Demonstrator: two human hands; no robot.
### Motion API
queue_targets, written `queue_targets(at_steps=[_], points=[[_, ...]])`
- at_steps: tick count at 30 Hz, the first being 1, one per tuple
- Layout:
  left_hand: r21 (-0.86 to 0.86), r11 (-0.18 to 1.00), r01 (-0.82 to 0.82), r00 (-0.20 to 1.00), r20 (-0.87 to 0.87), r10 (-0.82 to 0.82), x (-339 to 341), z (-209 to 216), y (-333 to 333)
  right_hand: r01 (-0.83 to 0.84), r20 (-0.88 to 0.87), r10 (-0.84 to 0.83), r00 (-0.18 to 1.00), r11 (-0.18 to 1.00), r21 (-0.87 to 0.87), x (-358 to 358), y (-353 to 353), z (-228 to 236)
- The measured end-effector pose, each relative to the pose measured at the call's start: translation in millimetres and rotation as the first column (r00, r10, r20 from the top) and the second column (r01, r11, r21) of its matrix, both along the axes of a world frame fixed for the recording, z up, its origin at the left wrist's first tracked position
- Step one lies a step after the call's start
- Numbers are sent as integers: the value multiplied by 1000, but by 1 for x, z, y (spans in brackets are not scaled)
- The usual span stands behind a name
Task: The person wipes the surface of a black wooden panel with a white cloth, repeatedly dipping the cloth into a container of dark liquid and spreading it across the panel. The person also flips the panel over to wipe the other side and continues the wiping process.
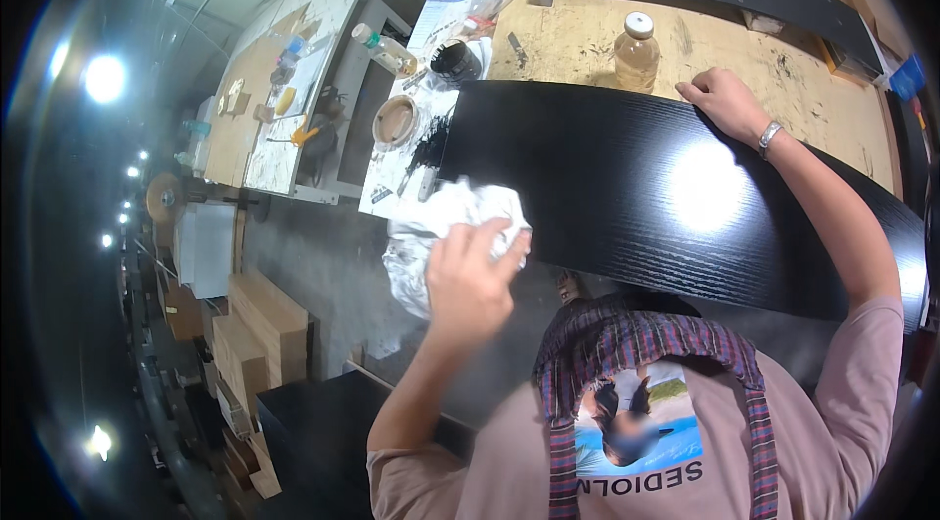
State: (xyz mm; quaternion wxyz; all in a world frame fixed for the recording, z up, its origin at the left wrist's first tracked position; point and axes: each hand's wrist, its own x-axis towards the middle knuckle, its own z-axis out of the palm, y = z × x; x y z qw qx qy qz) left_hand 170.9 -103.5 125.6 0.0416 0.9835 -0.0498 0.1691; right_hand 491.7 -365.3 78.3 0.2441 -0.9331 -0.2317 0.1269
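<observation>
A pale plywood worktop (573, 38) carries a long, glossy black wood-grain board (607, 172). A crumpled white cloth (416, 238) is at the board's left end, pinched in the fingers of the left hand (470, 280). The right hand (727, 101) rests at the board's far edge, fingers bent; whether they grip cannot be told. A clear, white-capped bottle of amber liquid (636, 58) stands just beyond that edge.

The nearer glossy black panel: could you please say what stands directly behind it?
A clear, amber-filled bottle stands behind the panel, a dark cup at its far left corner; whatever lies beneath is covered.
</observation>
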Motion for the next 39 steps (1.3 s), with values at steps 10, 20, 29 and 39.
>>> queue_targets(at_steps=[10,20,29,39], points=[[87,995,-51,998,-36,54,5,-2,-2,17,35,-18,999,999,31,-3,-1,1],[58,998,-23,998,-50,26,52,-3,39,41,62,-40,997,999,-5,-2,-3,2],[36,941,-335,940,74,332,72,15,119,54,70,-55,996,998,8,-7,-1,5],[-75,882,466,849,-241,-470,99,-4,-53,112,219,-109,970,994,-3,-22,-8,13]])
